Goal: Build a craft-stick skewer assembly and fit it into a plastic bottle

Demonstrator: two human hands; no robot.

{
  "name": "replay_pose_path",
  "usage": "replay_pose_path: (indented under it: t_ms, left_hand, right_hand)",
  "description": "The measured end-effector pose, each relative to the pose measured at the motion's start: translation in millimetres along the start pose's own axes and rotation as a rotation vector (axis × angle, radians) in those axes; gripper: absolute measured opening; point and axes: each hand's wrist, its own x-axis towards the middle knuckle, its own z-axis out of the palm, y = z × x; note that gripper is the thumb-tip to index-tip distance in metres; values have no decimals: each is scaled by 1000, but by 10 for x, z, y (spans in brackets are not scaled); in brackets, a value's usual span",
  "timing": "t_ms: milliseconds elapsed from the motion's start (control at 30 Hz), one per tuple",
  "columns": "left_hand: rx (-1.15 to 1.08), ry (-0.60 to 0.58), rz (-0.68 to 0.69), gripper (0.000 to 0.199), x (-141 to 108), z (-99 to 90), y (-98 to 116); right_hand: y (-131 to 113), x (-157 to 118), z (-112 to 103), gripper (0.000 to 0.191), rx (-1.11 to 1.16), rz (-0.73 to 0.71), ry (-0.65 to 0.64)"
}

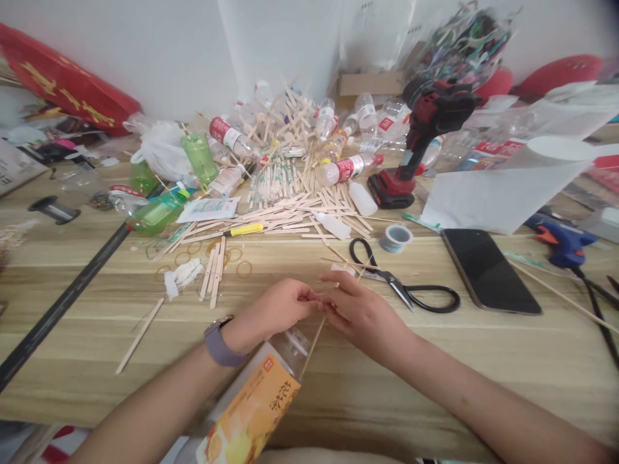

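Note:
Over the front middle of the table, my left hand (285, 308) and my right hand (365, 316) meet at the fingertips, both pinched closed. A thin bamboo skewer (314, 341) slants through the fingers of my right hand, its far end crossing a second thin stick (355, 263). What my left fingertips pinch is hidden. Below my left wrist, a clear plastic bottle (254, 406) with an orange label leans with its open neck toward my hands. Black-handled scissors (396, 283) lie open just beyond my right hand.
Flat wooden sticks (290, 212) and plastic bottles (348, 169) crowd the back. A yellow-handled tool (245, 229), a tape roll (396, 238) and rubber bands (244, 269) lie nearer. Rightward are a cordless drill (418, 142), a phone (491, 270) and a blue glue gun (563, 238).

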Motion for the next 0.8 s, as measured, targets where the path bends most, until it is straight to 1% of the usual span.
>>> replay_pose_path:
  t_ms: [133, 233, 300, 367, 467, 533, 667, 800]
  left_hand:
    - [13, -99, 65, 22, 22, -26, -4]
    - [62, -109, 93, 20, 38, -38, -1]
    - [120, -72, 84, 21, 35, -38, 7]
    - [190, -5, 71, 19, 18, -28, 27]
    - [296, 103, 76, 16, -21, 2, 73]
    - [356, 154, 88, 16, -43, 24, 101]
    - [413, 202, 99, 14, -67, 59, 129]
    - [379, 210, 90, 12, -72, 70, 134]
  right_hand:
    - [36, -14, -2, 21, -38, -130, -13]
    - [73, -14, -2, 22, -68, -162, -31]
    - [90, -12, 2, 24, -80, -154, -38]
    - [96, -9, 9, 23, -85, -125, -42]
    - [90, -4, 17, 18, -74, -55, -49]
    - [82, -1, 20, 14, -57, -8, -56]
    - [73, 1, 29, 12, -23, 58, -69]
    - [72, -5, 37, 12, 15, 77, -65]
